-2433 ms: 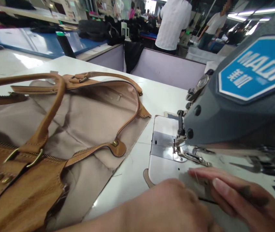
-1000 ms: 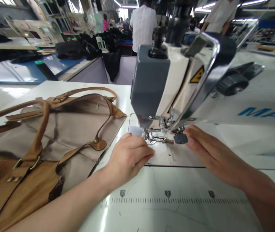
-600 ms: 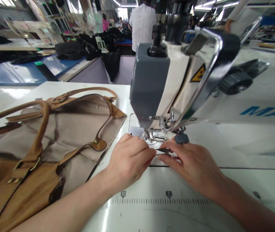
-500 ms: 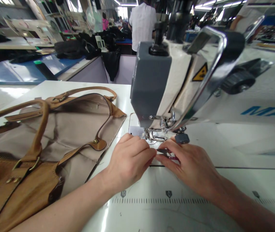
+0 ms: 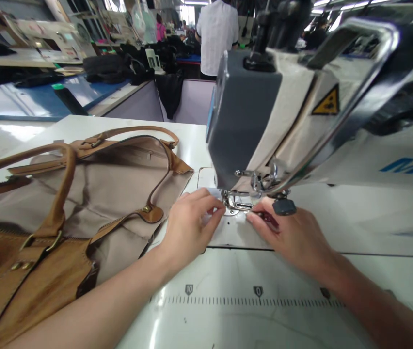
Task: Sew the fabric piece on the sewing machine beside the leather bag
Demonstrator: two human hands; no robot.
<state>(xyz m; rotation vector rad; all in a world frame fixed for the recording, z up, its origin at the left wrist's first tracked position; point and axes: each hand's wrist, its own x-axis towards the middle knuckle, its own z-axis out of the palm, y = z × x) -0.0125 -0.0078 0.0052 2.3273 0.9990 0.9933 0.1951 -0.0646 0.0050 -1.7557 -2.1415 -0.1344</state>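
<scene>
Head view, sewing station. Left hand [image 5: 192, 225] and right hand [image 5: 293, 232] sit on either side of the presser foot [image 5: 237, 203] of the grey sewing machine [image 5: 250, 111], fingertips almost at the foot.

Change since half a second ago: the hands then met pinch to pinch just in front of the foot. They have now parted and moved up to it, left tip at its left edge, right tip at its right. Judged: the work has shifted from handling something between the fingers to the needle area itself.

Left grip: narrow, thumb and forefinger closed together. Any thread between them is too fine to see. Right grip: closed on a small dark tool [image 5: 269, 220], its tip aimed at the foot, just below a dark knob [image 5: 284, 207].

Tan leather bag [image 5: 39, 271] lies untouched on the white worktop [image 5: 228, 310], left of the machine and apart from both hands, beige lining [image 5: 119, 179] spread out and zip open. Printed scale [image 5: 257, 300] runs along the near edge.

Person in white shirt [image 5: 217, 34] stands far back.
</scene>
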